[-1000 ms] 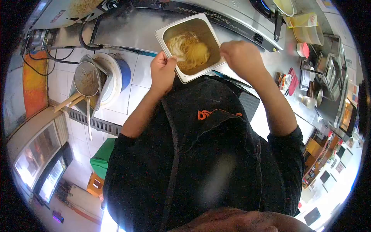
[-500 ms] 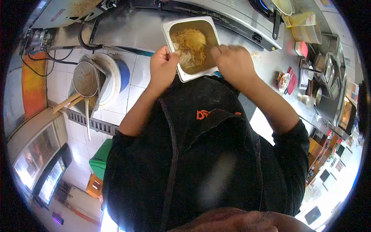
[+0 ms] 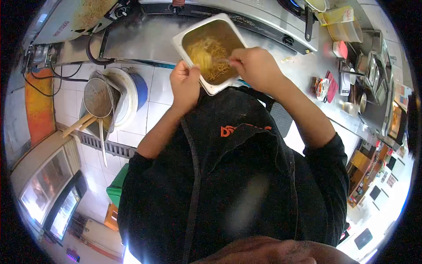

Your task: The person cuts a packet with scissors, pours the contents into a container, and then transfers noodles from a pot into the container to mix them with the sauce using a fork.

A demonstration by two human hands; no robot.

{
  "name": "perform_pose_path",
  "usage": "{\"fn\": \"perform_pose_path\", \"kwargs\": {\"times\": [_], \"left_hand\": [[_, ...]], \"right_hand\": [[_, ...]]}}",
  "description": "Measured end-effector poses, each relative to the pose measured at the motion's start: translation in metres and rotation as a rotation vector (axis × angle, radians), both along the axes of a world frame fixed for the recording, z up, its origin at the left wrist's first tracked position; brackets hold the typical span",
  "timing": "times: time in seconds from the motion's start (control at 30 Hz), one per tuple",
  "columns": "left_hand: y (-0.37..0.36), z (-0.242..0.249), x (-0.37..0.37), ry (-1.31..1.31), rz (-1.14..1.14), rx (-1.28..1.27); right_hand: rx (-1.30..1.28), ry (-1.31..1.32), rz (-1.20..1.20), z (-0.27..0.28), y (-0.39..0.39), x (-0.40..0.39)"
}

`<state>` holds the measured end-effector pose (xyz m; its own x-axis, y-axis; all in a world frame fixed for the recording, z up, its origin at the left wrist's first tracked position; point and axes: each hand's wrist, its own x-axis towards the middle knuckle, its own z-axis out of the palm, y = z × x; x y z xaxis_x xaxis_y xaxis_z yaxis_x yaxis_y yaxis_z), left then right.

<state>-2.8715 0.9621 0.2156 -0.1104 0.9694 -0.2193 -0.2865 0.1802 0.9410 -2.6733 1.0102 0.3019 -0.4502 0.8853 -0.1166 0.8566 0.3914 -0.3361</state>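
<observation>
A deep rectangular metal food pan [image 3: 183, 43] is tilted in front of my chest, close to the steel counter. My left hand [image 3: 185, 86] is closed on its near left rim, thumb over the edge. Inside lie thin yellow-brown noodles [image 3: 218, 69], with a blurred paler yellow clump at their left. My right hand [image 3: 255, 68] reaches over the right wall, fingers closed round a thin metal utensil [image 3: 223, 60] whose tip is in the noodles. Motion blur hides whether it is a fork or a spoon.
A cooker with a lit burner and black-handled pan [image 3: 309, 26] stands beyond the counter. At left, a wooden-handled strainer [image 3: 97, 97] rests over a bin beside a blue-sided tub [image 3: 140, 90]. A red-lidded container [image 3: 340, 49] and packets [image 3: 323, 90] sit at right.
The pan has shifted slightly left and is turned a little. My right hand has moved left with the utensil, and the pale yellow clump has moved left and down among the noodles.
</observation>
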Motion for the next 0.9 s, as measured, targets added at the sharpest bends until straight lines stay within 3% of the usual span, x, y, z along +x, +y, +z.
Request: {"fn": "perform_pose_path", "kwargs": {"times": [0.03, 0.13, 0.23, 0.3, 0.53, 0.7, 0.9], "left_hand": [[0.003, 0.001, -0.002, -0.009, 0.038, -0.024], [0.003, -0.002, -0.004, -0.035, 0.014, -0.034], [-0.003, -0.005, -0.002, 0.025, -0.146, -0.044], [0.003, -0.003, -0.007, 0.004, -0.105, -0.065], [0.024, -0.003, -0.022, -0.211, 0.079, -0.13], [0.03, -0.01, -0.037, -0.287, 0.187, -0.103], [0.019, -0.024, -0.041, -0.413, 0.326, -0.15]], "right_hand": [[-0.073, -0.028, 0.039, 0.004, -0.002, 0.002], [0.141, -0.186, 0.016, 0.007, 0.009, 0.015], [0.214, -0.057, 0.108, -0.008, 0.007, 0.009], [0.147, -0.022, 0.245, -0.011, 0.003, 0.009], [0.447, -0.275, 0.398, 0.027, -0.003, 0.028], [0.309, -0.165, 0.407, 0.046, -0.017, 0.05], [0.267, 0.1, 0.219, 0.053, -0.022, 0.06]]}}
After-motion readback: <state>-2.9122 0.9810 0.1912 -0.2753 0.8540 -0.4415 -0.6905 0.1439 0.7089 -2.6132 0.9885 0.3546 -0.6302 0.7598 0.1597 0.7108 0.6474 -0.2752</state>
